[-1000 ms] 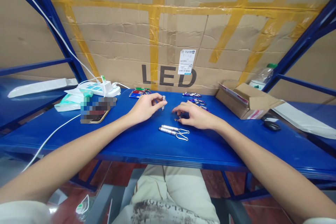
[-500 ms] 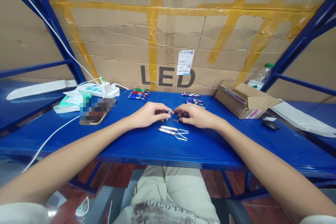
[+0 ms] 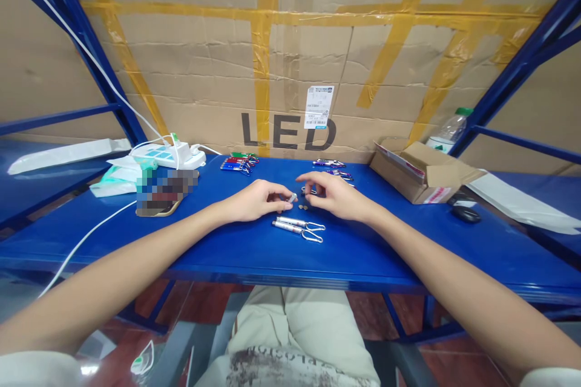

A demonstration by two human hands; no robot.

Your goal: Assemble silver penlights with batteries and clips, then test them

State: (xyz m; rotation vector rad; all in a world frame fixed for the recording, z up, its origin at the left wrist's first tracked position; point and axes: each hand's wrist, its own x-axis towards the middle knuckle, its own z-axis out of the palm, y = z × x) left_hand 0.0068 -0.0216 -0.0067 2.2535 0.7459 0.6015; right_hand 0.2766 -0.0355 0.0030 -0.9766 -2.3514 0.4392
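Note:
My left hand point(image 3: 261, 199) pinches a small silver cylinder point(image 3: 293, 198) between thumb and fingertips above the blue table. Across from it, my right hand point(image 3: 338, 195) hovers with thumb and index finger apart. A silver carabiner clip point(image 3: 308, 191) shows behind its fingers, partly hidden; contact cannot be made out. Just below lie small round discs point(image 3: 303, 207) that look like button cells. Nearer to me, two silver penlights point(image 3: 293, 225) with carabiner clips rest side by side.
Green, red and blue penlights point(image 3: 238, 163) lie at the back left, more point(image 3: 329, 164) at the back right. A phone point(image 3: 167, 193) and a power strip point(image 3: 177, 156) are left; an open cardboard box point(image 3: 422, 172) and a black mouse point(image 3: 466, 213) are right.
My right hand has lifted slightly and its fingers have spread away from my left hand. The carabiner clip behind it now shows. My left hand keeps its pinch on the cylinder.

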